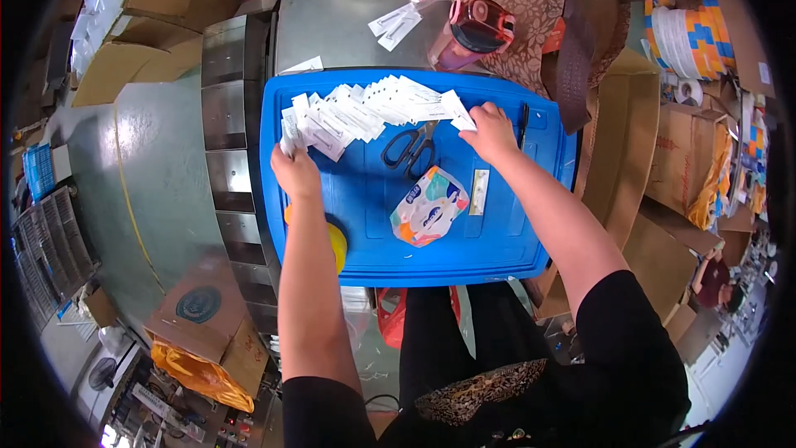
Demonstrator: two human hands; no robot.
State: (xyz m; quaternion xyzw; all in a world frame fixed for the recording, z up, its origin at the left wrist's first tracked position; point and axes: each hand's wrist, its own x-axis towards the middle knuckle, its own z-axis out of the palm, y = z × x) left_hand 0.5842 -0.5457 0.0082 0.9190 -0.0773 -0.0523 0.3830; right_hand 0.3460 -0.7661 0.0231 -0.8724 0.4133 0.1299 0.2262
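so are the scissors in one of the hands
No, the scissors lie on the blue lid, between both hands, touched by neither.

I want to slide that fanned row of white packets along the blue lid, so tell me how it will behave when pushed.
The white packets look thin and flat, so they are probably light and a bit floppy. They overlap loosely in a fan on the smooth blue lid, so a push would likely slide and scatter them, not move them as one. The left hand and right hand rest at the row's two ends, which may help.
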